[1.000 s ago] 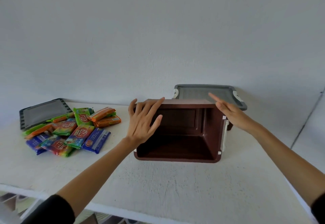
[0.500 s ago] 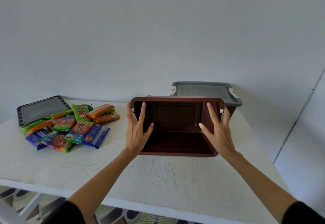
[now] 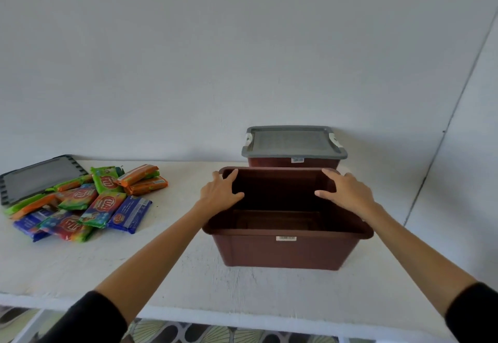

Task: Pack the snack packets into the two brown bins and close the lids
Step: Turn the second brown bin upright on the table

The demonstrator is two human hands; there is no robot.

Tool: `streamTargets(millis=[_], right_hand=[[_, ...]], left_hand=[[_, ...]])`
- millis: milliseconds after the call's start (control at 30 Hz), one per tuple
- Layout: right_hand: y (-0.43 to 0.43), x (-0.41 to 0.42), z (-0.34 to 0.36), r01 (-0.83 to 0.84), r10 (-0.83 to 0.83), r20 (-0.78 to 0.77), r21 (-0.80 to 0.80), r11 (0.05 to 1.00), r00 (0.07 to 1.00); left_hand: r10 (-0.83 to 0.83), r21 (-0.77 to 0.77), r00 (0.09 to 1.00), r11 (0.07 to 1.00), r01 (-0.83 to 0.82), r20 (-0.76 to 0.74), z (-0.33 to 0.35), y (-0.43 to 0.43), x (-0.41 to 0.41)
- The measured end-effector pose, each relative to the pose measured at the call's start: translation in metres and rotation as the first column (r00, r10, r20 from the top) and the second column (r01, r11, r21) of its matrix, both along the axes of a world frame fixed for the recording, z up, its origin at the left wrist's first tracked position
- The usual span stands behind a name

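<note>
Tipped toward the camera half a second ago, the open bin now stands upright on the table with its mouth facing up, and both hands have gone from its side walls to its rim.

Left fingers lie nearly straight along the far left corner of the rim, with the thumb spread apart and reaching over the edge into the opening. Right fingers mirror this at the far right corner, nearly straight, with the thumb pointing inward over the mouth. Neither hand curls round the rim; the left hand and right hand rest flat on it, backs up. Both forearms run back toward the near edge of the table and end in black sleeves.

Nothing lies inside the bin, and a small white label sits on its near wall just under the rim. Just behind it, against the wall, stands the second bin, with a grey lid on it and white latches at the lid's ends.

Well apart to the left, the snack packets lie in a loose overlapping heap of green, orange, blue and red. Behind the heap, at the far left, a loose lid lies flat on the table, and some packets overlap its near edge.
</note>
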State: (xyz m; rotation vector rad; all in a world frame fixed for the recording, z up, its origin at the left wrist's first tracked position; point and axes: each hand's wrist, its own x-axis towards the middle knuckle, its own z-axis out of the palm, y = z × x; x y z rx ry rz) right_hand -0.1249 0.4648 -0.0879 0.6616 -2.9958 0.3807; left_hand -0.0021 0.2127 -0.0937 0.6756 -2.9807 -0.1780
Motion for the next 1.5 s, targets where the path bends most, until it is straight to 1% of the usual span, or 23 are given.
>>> streamTargets(millis=[33, 67, 100, 133, 200, 233, 333, 433, 500, 567, 667, 700, 767, 800, 867, 933, 967, 1000, 1133, 1300, 1367, 1433, 1500], right_hand=[[-0.001, 0.005, 0.000, 0.042, -0.037, -0.110, 0.035, 0.999, 0.993], [-0.004, 0.009, 0.001, 0.065, -0.048, -0.225, 0.065, 0.996, 0.973], [-0.009, 0.013, 0.002, 0.057, -0.028, -0.316, 0.084, 0.995, 0.948], [-0.014, 0.016, 0.003, 0.024, 0.011, -0.359, 0.093, 0.995, 0.933], [-0.025, 0.023, -0.001, -0.058, 0.102, -0.345, 0.134, 0.989, 0.933], [-0.027, 0.025, -0.005, -0.073, 0.124, -0.321, 0.167, 0.983, 0.939], [-0.015, 0.017, -0.014, -0.015, 0.094, -0.263, 0.285, 0.958, 0.960], [-0.002, 0.009, -0.015, 0.025, 0.035, -0.188, 0.303, 0.953, 0.982], [-0.001, 0.008, -0.014, 0.006, 0.031, -0.127, 0.276, 0.961, 0.991], [0.000, 0.006, -0.012, -0.014, 0.023, -0.046, 0.196, 0.981, 0.999], [0.009, -0.001, -0.008, 0.001, 0.005, 0.158, -0.042, 0.999, 0.987], [0.012, -0.003, -0.008, 0.000, 0.018, 0.190, -0.095, 0.995, 0.982], [0.014, -0.003, -0.010, -0.035, 0.054, 0.184, -0.102, 0.994, 0.982], [0.014, -0.003, -0.011, -0.051, 0.065, 0.171, -0.085, 0.995, 0.983], [0.014, -0.001, -0.011, -0.067, 0.076, 0.158, -0.060, 0.996, 0.984], [0.015, 0.000, -0.010, -0.076, 0.083, 0.162, -0.046, 0.996, 0.983], [0.015, 0.000, -0.010, -0.076, 0.082, 0.166, -0.042, 0.996, 0.983], [0.016, 0.001, -0.010, -0.075, 0.081, 0.168, -0.039, 0.996, 0.983], [0.015, 0.001, -0.011, -0.065, 0.068, 0.149, -0.030, 0.997, 0.986], [0.013, -0.001, -0.012, -0.050, 0.058, 0.141, -0.058, 0.997, 0.988], [0.013, 0.000, -0.011, -0.049, 0.058, 0.084, -0.099, 0.994, 0.995], [0.010, 0.001, -0.007, -0.047, 0.045, -0.016, -0.181, 0.982, 0.999], [0.002, 0.001, 0.001, -0.048, 0.028, -0.085, -0.246, 0.968, 0.996]], left_hand=[[0.021, -0.048, 1.000, 0.999, -0.020, 0.018, 0.001, 0.003, -0.001], [0.030, -0.138, 0.999, 0.990, -0.024, 0.037, 0.001, 0.006, -0.002], [0.009, -0.248, 0.999, 0.969, 0.002, 0.045, 0.000, 0.011, -0.005], [-0.044, -0.342, 0.998, 0.938, 0.056, 0.041, -0.001, 0.017, -0.009], [-0.171, -0.443, 0.985, 0.881, 0.165, 0.027, -0.006, 0.030, -0.019], [-0.198, -0.473, 0.980, 0.860, 0.191, 0.036, -0.009, 0.034, -0.022], [-0.117, -0.537, 0.990, 0.832, 0.142, 0.080, -0.013, 0.028, -0.024], [0.014, -0.469, 0.997, 0.883, 0.024, 0.077, -0.013, 0.012, -0.017], [0.040, -0.433, 0.997, 0.902, -0.008, 0.066, -0.010, 0.003, -0.015], [0.009, -0.360, 0.999, 0.933, 0.008, 0.048, -0.004, -0.002, -0.012], [-0.031, -0.195, 0.999, 0.980, 0.037, 0.030, -0.001, -0.009, -0.009], [-0.040, -0.165, 0.999, 0.985, 0.044, 0.028, 0.000, -0.011, -0.009], [-0.055, -0.090, 0.998, 0.994, 0.055, 0.011, 0.001, -0.015, -0.010], [-0.062, -0.022, 0.998, 0.998, 0.061, -0.011, 0.000, -0.018, -0.010], [-0.072, 0.168, 0.995, 0.982, 0.082, -0.066, -0.003, -0.026, -0.010], [-0.049, 0.438, 0.990, 0.893, 0.103, -0.134, -0.007, -0.031, -0.007], [-0.030, 0.525, 0.985, 0.843, 0.116, -0.169, -0.008, -0.032, -0.005], [-0.016, 0.558, 0.981, 0.820, 0.122, -0.191, -0.008, -0.032, -0.004], [-0.039, 0.464, 0.988, 0.880, 0.104, -0.148, -0.006, -0.026, -0.005], [-0.065, 0.401, 0.992, 0.911, 0.102, -0.106, -0.005, -0.026, -0.008], [-0.041, 0.339, 0.994, 0.938, 0.074, -0.102, -0.005, -0.027, -0.009], [-0.017, 0.306, 0.987, 0.950, 0.066, -0.159, -0.002, -0.027, -0.010], [0.001, 0.314, 0.966, 0.946, 0.083, -0.257, 0.003, -0.026, -0.010]])
